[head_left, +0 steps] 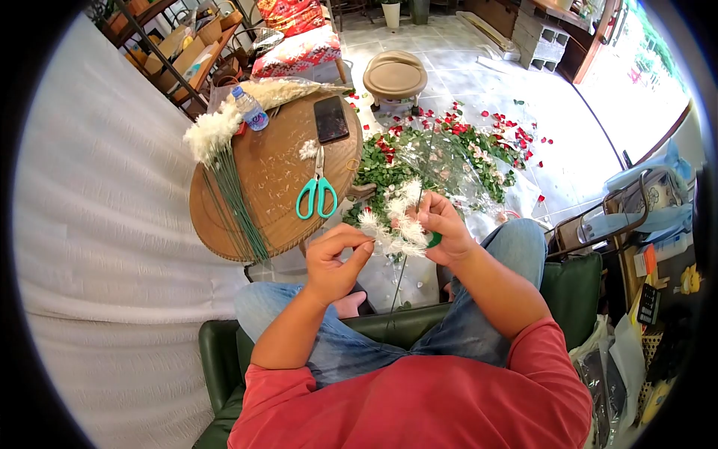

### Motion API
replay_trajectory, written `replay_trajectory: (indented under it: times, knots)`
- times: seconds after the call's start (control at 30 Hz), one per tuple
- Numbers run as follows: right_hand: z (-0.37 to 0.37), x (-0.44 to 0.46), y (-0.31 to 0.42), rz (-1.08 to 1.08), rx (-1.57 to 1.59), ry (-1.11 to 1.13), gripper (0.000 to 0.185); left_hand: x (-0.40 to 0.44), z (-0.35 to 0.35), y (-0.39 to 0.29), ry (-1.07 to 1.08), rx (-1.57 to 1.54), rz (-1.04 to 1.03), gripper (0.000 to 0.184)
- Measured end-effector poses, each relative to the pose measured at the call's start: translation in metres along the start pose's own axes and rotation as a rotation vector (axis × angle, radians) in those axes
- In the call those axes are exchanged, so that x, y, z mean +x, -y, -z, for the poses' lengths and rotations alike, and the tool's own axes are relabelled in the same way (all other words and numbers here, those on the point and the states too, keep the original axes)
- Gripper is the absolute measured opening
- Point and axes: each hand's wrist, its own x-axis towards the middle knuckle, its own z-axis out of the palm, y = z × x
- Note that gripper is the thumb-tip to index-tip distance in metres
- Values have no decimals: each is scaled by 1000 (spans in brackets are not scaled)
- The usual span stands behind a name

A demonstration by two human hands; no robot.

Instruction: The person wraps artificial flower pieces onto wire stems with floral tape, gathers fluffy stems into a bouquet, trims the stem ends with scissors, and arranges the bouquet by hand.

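White feathery flowers (396,228) on a thin dark green stem are between my hands, above my lap. My right hand (443,228) is closed on the flower stem, with a green ring, perhaps a tape roll, by its palm. At the flowers' left side, my left hand (338,258) has thumb and forefinger pinched together near a petal tip; what they hold is too small to tell. Scissors with teal handles (317,191) lie on the round wooden table (280,161). A bunch of white flowers (213,135) with long green stems lies at the table's left.
A phone (330,120) and a water bottle (250,109) are on the table. Leaves and red petals (456,153) cover the floor ahead, near a beige stool (395,75). A metal-framed chair (636,202) stands at the right, a shelf (176,63) at the upper left.
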Motion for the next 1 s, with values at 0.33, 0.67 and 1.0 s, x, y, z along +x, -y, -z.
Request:
replay_trajectory:
  times: [0.33, 0.67, 1.0]
  knots:
    - [-8, 1, 4, 26, -21, 5, 17, -1, -1, -7, -165, 223, -282, 9]
    - [-3, 5, 7, 42, -282, -56, 16, 1, 5, -8, -242, 338, -302, 8]
    - [-2, 4, -1, 61, -788, -221, 15, 10, 20, 21, -561, -231, 43, 9]
